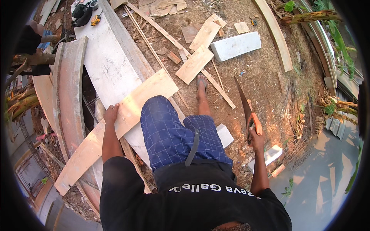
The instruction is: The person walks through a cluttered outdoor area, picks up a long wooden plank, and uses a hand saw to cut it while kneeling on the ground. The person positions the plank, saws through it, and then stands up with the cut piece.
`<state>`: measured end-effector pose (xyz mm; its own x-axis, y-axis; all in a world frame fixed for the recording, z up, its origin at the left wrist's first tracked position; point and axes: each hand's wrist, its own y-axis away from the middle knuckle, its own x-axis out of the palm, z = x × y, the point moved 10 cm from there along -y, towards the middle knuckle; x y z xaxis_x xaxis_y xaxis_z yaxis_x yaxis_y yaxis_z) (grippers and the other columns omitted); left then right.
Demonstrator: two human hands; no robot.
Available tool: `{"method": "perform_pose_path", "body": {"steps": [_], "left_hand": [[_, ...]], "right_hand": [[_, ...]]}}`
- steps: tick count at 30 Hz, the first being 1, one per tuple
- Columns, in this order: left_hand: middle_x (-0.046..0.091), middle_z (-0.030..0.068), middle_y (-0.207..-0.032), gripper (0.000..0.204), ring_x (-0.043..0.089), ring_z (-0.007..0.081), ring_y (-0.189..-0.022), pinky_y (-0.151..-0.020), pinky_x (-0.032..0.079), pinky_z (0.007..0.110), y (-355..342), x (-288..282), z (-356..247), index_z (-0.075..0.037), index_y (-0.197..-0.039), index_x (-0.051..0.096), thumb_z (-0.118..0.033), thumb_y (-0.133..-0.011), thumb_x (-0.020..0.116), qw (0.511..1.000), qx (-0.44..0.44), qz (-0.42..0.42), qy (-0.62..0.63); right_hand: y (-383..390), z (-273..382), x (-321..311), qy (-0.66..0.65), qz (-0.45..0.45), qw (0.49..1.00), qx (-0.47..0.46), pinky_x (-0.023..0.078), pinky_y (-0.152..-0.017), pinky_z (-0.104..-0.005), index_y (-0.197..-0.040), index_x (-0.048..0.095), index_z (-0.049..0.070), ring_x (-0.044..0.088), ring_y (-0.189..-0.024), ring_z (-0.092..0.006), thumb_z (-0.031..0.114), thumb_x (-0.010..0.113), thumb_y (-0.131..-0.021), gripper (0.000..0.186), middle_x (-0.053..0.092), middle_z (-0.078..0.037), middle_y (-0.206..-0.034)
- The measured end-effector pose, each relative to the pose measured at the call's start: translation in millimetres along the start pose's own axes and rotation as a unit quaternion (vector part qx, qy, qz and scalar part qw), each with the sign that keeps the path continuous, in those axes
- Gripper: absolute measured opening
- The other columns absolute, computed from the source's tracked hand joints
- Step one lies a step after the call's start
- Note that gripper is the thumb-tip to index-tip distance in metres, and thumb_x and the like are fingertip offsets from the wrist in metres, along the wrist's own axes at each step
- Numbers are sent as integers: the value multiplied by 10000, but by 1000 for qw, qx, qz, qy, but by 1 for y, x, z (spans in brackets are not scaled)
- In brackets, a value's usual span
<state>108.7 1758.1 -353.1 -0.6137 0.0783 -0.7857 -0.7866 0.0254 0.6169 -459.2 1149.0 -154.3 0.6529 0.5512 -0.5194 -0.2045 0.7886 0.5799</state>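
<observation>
A long pale wooden plank (154,84) lies slantwise across a white board, with my left knee resting over it. My left hand (112,112) lies on the plank's edge, its fingers only partly visible, so I cannot tell whether it grips or just presses. Out to the right, my right hand (254,138) is wrapped round the orange handle of a handsaw (243,101). The saw's dark blade points away from me, tip up toward the far side, and stands apart from the plank.
The white board (104,50) carries a yellow tape measure (95,20) and a black bag (82,15). Short wood offcuts (195,64) and a white block (236,46) lie ahead on the dirt. A curved-looking long plank (275,36) lies far right. Another person's part shows at the left edge.
</observation>
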Motion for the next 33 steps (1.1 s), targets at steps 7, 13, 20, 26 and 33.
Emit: {"method": "perform_pose_path", "body": {"steps": [7,13,20,26,33], "left_hand": [[582,160,-1316,643,519,305,-1263,-1068,346,492,27,-20,-162,-161,-1362,556,-503,-842,719,975,137,-140,102],[575,143,-1285,623,496,309,-1247,-1087,298,478,27,9,-98,-139,-1330,565,-490,-841,725,987,106,-94,72],[566,125,-1250,601,496,318,-1213,-1072,293,494,15,23,-104,-119,-1297,571,-489,-845,713,988,115,-82,57],[563,100,-1231,555,494,310,-1195,-1064,276,494,10,37,-99,-138,-1276,565,-458,-849,717,973,163,-131,100],[568,72,-1190,510,494,291,-1159,-1049,263,470,-5,50,-88,-205,-1238,574,-477,-833,722,967,147,-97,183]], "right_hand": [[35,48,47,-10,62,993,-98,411,-498,-262,-807,582,45,514,-521,-92,153,710,-897,191,531,12,-610],[81,119,99,35,140,976,-164,401,-554,-274,-849,601,22,503,-614,-89,228,744,-884,254,545,29,-680],[108,140,170,58,217,959,-172,473,-637,-301,-941,664,-24,561,-680,-126,207,756,-868,259,597,-33,-732],[117,154,227,110,269,934,-206,485,-605,-312,-937,672,-18,580,-622,-139,186,767,-858,239,624,-68,-697],[120,172,267,96,281,932,-208,493,-601,-325,-958,675,-26,601,-610,-164,174,769,-853,244,633,-98,-702]]}}
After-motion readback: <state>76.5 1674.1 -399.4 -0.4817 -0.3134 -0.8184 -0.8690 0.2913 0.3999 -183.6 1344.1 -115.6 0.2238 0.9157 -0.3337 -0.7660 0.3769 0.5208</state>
